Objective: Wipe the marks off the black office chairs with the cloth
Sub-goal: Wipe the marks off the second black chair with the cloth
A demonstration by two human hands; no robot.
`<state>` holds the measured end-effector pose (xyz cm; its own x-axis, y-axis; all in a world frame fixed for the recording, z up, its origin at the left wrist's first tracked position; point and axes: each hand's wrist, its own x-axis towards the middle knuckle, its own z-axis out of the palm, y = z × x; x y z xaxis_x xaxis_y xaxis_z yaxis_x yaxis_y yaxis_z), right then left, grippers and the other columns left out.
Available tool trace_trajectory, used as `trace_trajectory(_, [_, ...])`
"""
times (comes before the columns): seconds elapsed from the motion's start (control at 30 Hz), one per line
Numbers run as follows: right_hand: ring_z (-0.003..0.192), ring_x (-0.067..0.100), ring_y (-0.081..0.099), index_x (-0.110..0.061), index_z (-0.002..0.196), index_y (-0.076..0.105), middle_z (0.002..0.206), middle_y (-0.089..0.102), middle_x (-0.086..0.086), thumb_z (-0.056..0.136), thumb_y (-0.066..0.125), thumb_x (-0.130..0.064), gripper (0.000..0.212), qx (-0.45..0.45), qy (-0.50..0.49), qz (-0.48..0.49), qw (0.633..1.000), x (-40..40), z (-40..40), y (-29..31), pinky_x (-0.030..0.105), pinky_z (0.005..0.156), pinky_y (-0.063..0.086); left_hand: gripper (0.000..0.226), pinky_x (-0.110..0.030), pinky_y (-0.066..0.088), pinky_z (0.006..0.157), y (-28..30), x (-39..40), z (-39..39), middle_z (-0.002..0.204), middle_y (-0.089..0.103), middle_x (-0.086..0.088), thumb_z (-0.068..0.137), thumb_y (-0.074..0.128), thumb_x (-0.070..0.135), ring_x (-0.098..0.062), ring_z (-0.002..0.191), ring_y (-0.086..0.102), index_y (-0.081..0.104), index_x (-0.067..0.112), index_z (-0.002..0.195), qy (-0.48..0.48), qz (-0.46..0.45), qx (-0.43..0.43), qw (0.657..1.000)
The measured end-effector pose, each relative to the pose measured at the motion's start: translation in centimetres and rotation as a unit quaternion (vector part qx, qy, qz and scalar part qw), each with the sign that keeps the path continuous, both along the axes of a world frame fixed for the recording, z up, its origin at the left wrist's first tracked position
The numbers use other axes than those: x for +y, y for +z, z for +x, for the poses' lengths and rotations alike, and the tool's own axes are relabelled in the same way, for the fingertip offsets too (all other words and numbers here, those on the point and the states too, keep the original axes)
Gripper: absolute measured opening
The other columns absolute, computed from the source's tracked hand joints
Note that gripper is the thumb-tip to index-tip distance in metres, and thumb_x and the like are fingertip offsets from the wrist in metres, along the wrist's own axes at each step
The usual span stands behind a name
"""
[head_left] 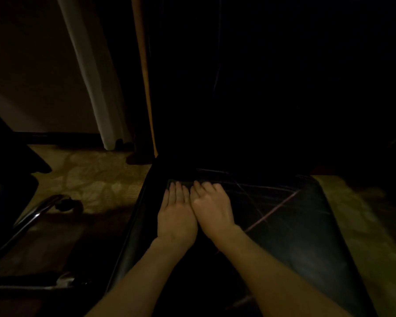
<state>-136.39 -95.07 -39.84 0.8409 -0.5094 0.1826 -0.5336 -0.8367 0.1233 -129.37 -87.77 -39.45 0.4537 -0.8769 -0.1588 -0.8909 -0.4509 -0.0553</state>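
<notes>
A black leather office chair seat (302, 236) fills the lower middle of the dim view, and its backrest rises into darkness behind. Thin pale scribbles and a pinkish line mark (273, 211) cross the seat's right half. A dark folded cloth (186, 183), barely visible, lies at the seat's back left. My left hand (177, 211) lies flat with straight fingers, its fingertips on the cloth. My right hand (212, 207) rests right beside it, touching it, fingers slightly bent onto the cloth's right part.
A second black chair stands at the left, with a chrome base leg (38, 212) and a caster (69, 204). Patterned carpet (96, 179) covers the floor. A white upright strip (92, 88) and a wooden edge (144, 76) stand behind.
</notes>
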Motion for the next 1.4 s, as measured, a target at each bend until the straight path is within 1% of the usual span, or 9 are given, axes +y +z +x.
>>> trace_trajectory(0.2, [0.091, 0.024, 0.064, -0.008, 0.093, 0.073, 0.094, 0.072, 0.007, 0.07, 0.077, -0.01, 0.023, -0.007, -0.043, 0.03, 0.999, -5.7, 3.5, 0.1, 0.033, 0.079, 0.05, 0.061, -0.035, 0.011, 0.123, -0.1, -6.2, 4.1, 0.159, 0.023, -0.015, 0.099, 0.038, 0.022, -0.027, 0.148, 0.02, 0.017, 0.003, 0.154, -0.021, -0.071, 0.023, 0.997])
trace_trajectory(0.3, [0.103, 0.024, 0.059, -0.01, 0.106, 0.066, 0.107, 0.066, 0.007, 0.088, 0.059, -0.006, 0.02, -0.001, -0.04, 0.046, 0.998, -7.9, 4.5, 0.6, 0.031, 0.083, 0.044, 0.037, -0.033, 0.045, 0.09, 0.4, -8.7, 5.5, 0.13, 0.056, -0.013, 0.095, 0.045, 0.016, -0.028, 0.117, 0.055, 0.049, 0.01, 0.131, 0.0, -0.128, 0.066, 0.99])
trace_trajectory(0.37, [0.102, 0.025, 0.06, -0.01, 0.114, 0.061, 0.111, 0.063, 0.008, 0.093, 0.052, -0.006, 0.023, -0.005, -0.053, 0.064, 0.997, -9.0, 4.6, 0.7, 0.031, 0.072, 0.042, 0.025, -0.033, 0.045, 0.068, 0.9, -10.0, 5.9, 0.111, 0.063, -0.012, 0.093, 0.048, 0.018, -0.03, 0.099, 0.062, 0.057, 0.01, 0.115, 0.019, -0.132, 0.085, 0.987])
trace_trajectory(0.43, [0.098, 0.028, 0.062, -0.011, 0.117, 0.058, 0.108, 0.063, 0.01, 0.095, 0.05, -0.005, 0.025, -0.01, -0.061, 0.078, 0.995, -10.0, 4.7, 0.6, 0.033, 0.065, 0.041, 0.019, -0.032, 0.042, 0.062, 1.0, -10.8, 6.0, 0.101, 0.065, -0.013, 0.091, 0.051, 0.019, -0.031, 0.092, 0.064, 0.06, 0.008, 0.103, 0.017, -0.123, 0.065, 0.99])
trace_trajectory(0.53, [0.095, 0.03, 0.063, -0.011, 0.115, 0.057, 0.104, 0.062, 0.012, 0.094, 0.05, -0.004, 0.024, -0.006, -0.062, 0.1, 0.993, -10.7, 4.3, 0.6, 0.034, 0.065, 0.042, 0.009, -0.032, 0.042, 0.063, 1.5, -11.5, 5.7, 0.091, 0.064, -0.013, 0.089, 0.053, 0.019, -0.033, 0.091, 0.064, 0.056, 0.011, 0.087, 0.016, -0.116, 0.039, 0.992])
trace_trajectory(0.63, [0.093, 0.03, 0.061, -0.011, 0.108, 0.057, 0.1, 0.06, 0.014, 0.094, 0.05, -0.002, 0.018, 0.002, -0.075, 0.101, 0.992, -11.5, 3.3, 0.7, 0.035, 0.066, 0.043, 0.015, -0.031, 0.04, 0.064, 1.5, -12.1, 5.3, 0.083, 0.059, -0.011, 0.089, 0.055, 0.02, -0.033, 0.091, 0.063, 0.062, 0.007, 0.091, 0.018, -0.124, 0.042, 0.991])
trace_trajectory(0.97, [0.093, 0.034, 0.062, -0.008, 0.105, 0.059, 0.104, 0.062, 0.018, 0.095, 0.045, -0.002, 0.019, -0.014, -0.139, 0.096, 0.985, -14.7, -3.1, 0.0, 0.035, 0.067, 0.044, 0.024, -0.033, 0.041, 0.067, 1.5, -15.0, 0.0, 0.104, 0.066, -0.016, 0.093, 0.053, 0.023, -0.034, 0.098, 0.063, 0.065, 0.005, 0.103, -0.035, -0.124, 0.077, 0.989])
trace_trajectory(1.17, [0.095, 0.03, 0.063, -0.011, 0.111, 0.061, 0.106, 0.065, 0.012, 0.099, 0.045, -0.011, 0.02, -0.03, -0.148, 0.068, 0.986, -16.6, -7.6, -0.8, 0.029, 0.066, 0.035, 0.019, -0.028, 0.039, 0.058, 1.4, -16.9, -3.4, 0.097, 0.065, -0.012, 0.092, 0.054, 0.026, -0.022, 0.073, 0.052, 0.061, 0.01, 0.096, -0.044, -0.126, 0.137, 0.982])
trace_trajectory(1.4, [0.093, 0.032, 0.063, -0.01, 0.117, 0.064, 0.102, 0.067, 0.014, 0.093, 0.05, -0.003, 0.029, -0.029, -0.157, 0.066, 0.985, -19.6, -14.5, -0.8, 0.032, 0.07, 0.04, 0.049, -0.033, 0.044, 0.091, 0.8, -20.8, -9.7, 0.135, 0.051, -0.014, 0.098, 0.048, 0.034, -0.03, 0.12, 0.051, 0.045, 0.012, 0.142, -0.102, -0.079, 0.154, 0.98])
